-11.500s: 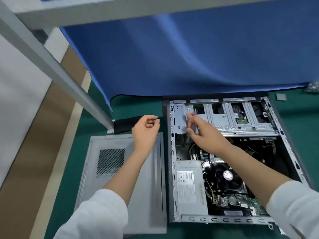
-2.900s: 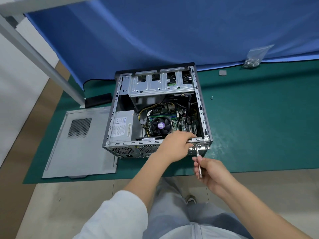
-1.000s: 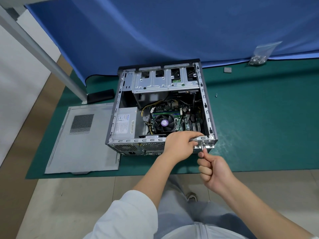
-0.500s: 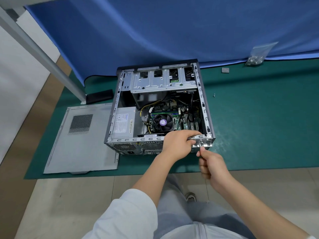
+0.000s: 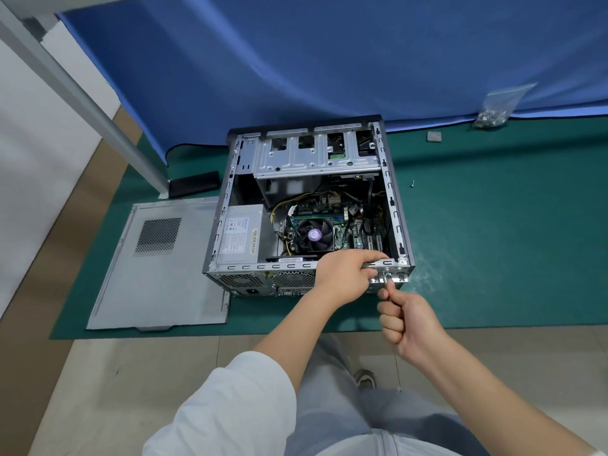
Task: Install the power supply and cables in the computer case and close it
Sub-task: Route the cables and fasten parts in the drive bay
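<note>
Our left hand (image 5: 343,274) grips the computer case (image 5: 230,205) rear rail; just beside its fingertips, our right hand (image 5: 408,319) pinches a screwdriver (image 5: 385,280).

mat: dark green work mat (image 5: 493,251) under everything, laid on my pale tiled floor (image 5: 131,383)
backdrop: big blue cloth (image 5: 296,60) hanging behind
bits: small grey square pad (image 5: 434,136), black rectangular block (image 5: 194,188) beside a grey metal frame leg (image 5: 82,97)

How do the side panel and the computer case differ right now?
The side panel lies flat on the green mat, untouched; the computer case stands open, with both hands at its near right corner. The panel is a thin sheet with a mesh vent; the case is a deep box full of parts. Both are grey metal.
</note>
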